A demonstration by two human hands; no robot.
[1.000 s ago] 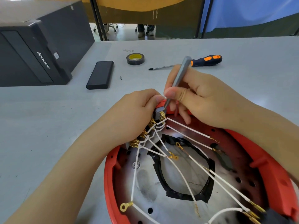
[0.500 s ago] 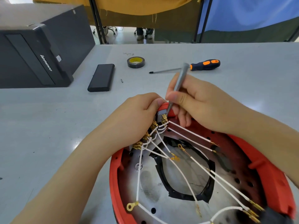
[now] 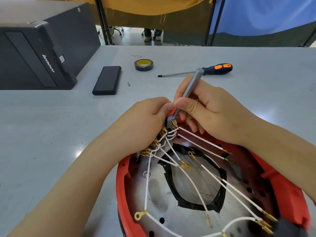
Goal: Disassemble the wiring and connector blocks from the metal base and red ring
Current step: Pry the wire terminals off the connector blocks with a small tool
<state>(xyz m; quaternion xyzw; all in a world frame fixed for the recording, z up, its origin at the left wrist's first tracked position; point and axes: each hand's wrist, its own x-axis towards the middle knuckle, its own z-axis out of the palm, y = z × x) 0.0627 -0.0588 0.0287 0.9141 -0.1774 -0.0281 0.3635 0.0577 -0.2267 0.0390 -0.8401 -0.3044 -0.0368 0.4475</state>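
Wiring (image 3: 193, 183) of white leads with brass terminals fans across the metal base (image 3: 160, 200), which sits inside the red ring (image 3: 287, 190) at the near edge of the grey table (image 3: 51, 125). Several leads already lie loose: one ring terminal (image 3: 139, 215) rests free at the near left of the base, and others end unattached over the taped black opening (image 3: 220, 199). A connector block (image 3: 169, 122) at the far rim remains seated, with a row of brass spade terminals (image 3: 154, 144) plugged in beside it. The left hand (image 3: 145, 124) curls its fingers round this block and steadies it. The right hand (image 3: 210, 113) pinches a slim grey screwdriver (image 3: 189, 92), whose tip meets the top of the block. A second dark block (image 3: 289, 228) at the near right also keeps its leads attached. By this evidence the task is partly done: some terminals are freed, while both blocks and most leads await removal. On the table beyond lie an orange-handled screwdriver (image 3: 217, 69), a tape roll (image 3: 144, 65), a black case (image 3: 107, 80) and a computer tower (image 3: 34, 53).
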